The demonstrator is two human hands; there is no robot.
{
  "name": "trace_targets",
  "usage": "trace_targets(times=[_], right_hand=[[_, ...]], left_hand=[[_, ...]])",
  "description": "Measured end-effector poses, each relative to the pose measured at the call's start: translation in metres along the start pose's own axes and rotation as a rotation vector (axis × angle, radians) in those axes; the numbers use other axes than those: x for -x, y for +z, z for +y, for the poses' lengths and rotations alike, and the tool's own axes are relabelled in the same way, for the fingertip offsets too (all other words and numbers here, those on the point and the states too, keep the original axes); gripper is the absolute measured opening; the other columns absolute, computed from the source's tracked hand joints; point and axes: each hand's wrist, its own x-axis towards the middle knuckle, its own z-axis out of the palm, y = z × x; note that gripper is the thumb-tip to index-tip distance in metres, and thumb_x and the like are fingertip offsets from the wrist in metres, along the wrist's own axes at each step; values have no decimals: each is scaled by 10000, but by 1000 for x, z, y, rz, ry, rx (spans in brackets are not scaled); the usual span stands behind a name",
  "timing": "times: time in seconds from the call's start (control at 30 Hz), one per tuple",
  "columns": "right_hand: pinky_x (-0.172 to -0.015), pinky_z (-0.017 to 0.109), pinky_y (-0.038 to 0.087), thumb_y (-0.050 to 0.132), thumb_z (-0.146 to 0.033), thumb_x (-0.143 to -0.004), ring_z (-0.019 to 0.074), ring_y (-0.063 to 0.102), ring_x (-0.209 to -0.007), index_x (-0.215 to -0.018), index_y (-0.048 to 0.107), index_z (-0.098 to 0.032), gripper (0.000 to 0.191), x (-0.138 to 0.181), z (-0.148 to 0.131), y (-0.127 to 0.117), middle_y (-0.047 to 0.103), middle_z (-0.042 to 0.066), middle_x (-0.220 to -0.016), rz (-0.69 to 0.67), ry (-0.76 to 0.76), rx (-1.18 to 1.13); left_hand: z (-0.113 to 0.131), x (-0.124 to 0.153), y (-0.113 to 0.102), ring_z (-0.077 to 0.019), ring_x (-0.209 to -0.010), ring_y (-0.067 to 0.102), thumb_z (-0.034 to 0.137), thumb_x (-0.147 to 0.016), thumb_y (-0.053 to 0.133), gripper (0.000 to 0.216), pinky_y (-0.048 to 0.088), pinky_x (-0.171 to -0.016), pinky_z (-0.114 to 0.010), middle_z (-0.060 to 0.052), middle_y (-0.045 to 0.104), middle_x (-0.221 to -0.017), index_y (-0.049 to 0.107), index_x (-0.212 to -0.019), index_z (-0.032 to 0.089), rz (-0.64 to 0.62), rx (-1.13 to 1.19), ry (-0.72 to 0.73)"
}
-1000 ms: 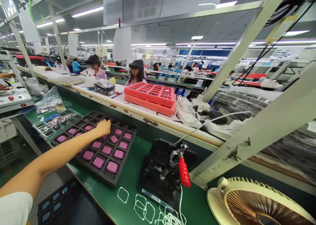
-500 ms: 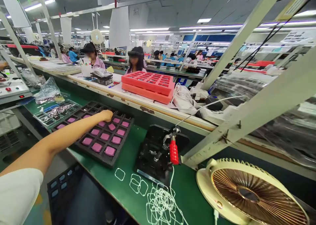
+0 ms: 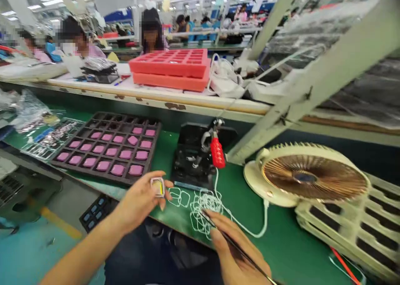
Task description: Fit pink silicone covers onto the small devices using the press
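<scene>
Green bench [image 3: 284,241], left grip [image 3: 136,203] pinching square part [image 3: 157,187], right grip [image 3: 229,258] pinching slim tool [image 3: 231,241]

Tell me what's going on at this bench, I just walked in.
Someone is working at a green bench with both hands. The left hand holds up a small squarish part between its fingers. The right hand grips a thin dark tool, its tip by a tangled pile of white rings. To the left, a black tray holds rows of purple pieces. A black fixture with a red handle stands behind the rings, untouched.
</scene>
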Motion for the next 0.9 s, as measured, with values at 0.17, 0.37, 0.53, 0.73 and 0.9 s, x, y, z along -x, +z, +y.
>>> trace_targets(times=[0.17, 0.37, 0.53, 0.73, 0.9], right_hand=[[-1106, 505, 619, 665, 22, -954, 289, 725, -1259, -1308, 723, -236, 442, -21, -13, 26, 772, 81, -1273, -111, -247, -142], [-1115, 449, 619, 662, 59, -942, 276, 719, -1268, -1309, 717, -208, 457, -8, -10, 24, 762, 92, -1288, -159, -238, -153], [-1146, 447, 598, 666, 72, -938, 271, 702, -1296, -1306, 720, -199, 460, -5, -5, 25, 755, 100, -1310, -169, -245, -145], [-1139, 462, 604, 674, 57, -943, 284, 698, -1303, -1301, 725, -203, 446, -5, -4, 25, 761, 99, -1300, -189, -244, -132], [-1134, 471, 612, 666, 47, -955, 292, 678, -1336, -1338, 719, -206, 462, -2, 0, 24, 748, 103, -1328, -204, -294, -106]], left_hand=[[-33, 29, 54, -136, -659, 655, 464, -999, 739, 442, 566, -580, -259, -23, 696, -866, 632, -1351, 219, -123, 31, -134], [-19, 30, 55, -118, -661, 647, 522, -1010, 698, 467, 578, -631, -271, -43, 700, -931, 642, -1324, 181, -152, -163, -175], [-23, 35, 55, -122, -700, 641, 523, -1043, 637, 473, 592, -699, -294, -39, 708, -994, 609, -1413, 229, -137, -262, -184], [-23, 37, 55, -124, -723, 646, 495, -1042, 641, 441, 604, -729, -297, -39, 705, -1051, 617, -1408, 251, -137, -273, -184], [-20, 36, 56, -125, -703, 665, 485, -1023, 673, 432, 613, -722, -301, -44, 714, -1051, 636, -1382, 248, -126, -270, -183]])
